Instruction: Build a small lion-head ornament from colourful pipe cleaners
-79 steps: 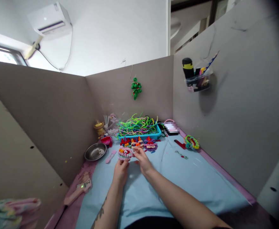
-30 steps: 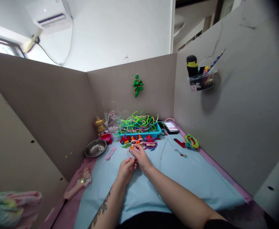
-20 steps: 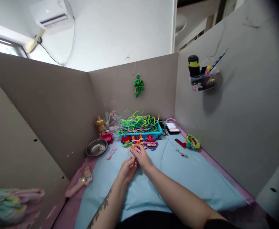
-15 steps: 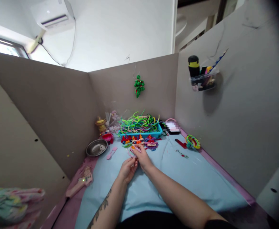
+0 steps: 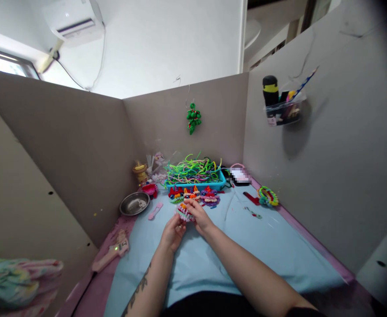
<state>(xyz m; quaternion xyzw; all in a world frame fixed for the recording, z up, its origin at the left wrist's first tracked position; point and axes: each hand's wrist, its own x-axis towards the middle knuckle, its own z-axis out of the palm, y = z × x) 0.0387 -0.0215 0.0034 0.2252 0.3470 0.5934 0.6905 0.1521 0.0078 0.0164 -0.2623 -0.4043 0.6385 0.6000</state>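
Between my hands, just above the blue table cover, is a small fuzzy pipe-cleaner craft piece (image 5: pixel 184 213) in pink, white and orange. My left hand (image 5: pixel 173 231) pinches its lower left edge. My right hand (image 5: pixel 199 217) grips it from the upper right, fingers bent over the top. Right behind it lie similar colourful pipe-cleaner pieces: one with red and green (image 5: pixel 176 196), one with orange (image 5: pixel 191 193), and a purple one (image 5: pixel 210 197). Finer details of the held piece are too small to make out.
A blue tray (image 5: pixel 196 187) heaped with pipe cleaners stands at the back. To the left are a metal bowl (image 5: pixel 134 204) with white bits, a pink flat strip (image 5: pixel 155 211) and a pink glue gun (image 5: pixel 112 254). On the right lie coiled pipe cleaners (image 5: pixel 268 197) and a phone (image 5: pixel 240 175).
The craft piece has been turned, so more of its striped, orange-topped side shows. My left hand has shifted slightly left and up along its edge.
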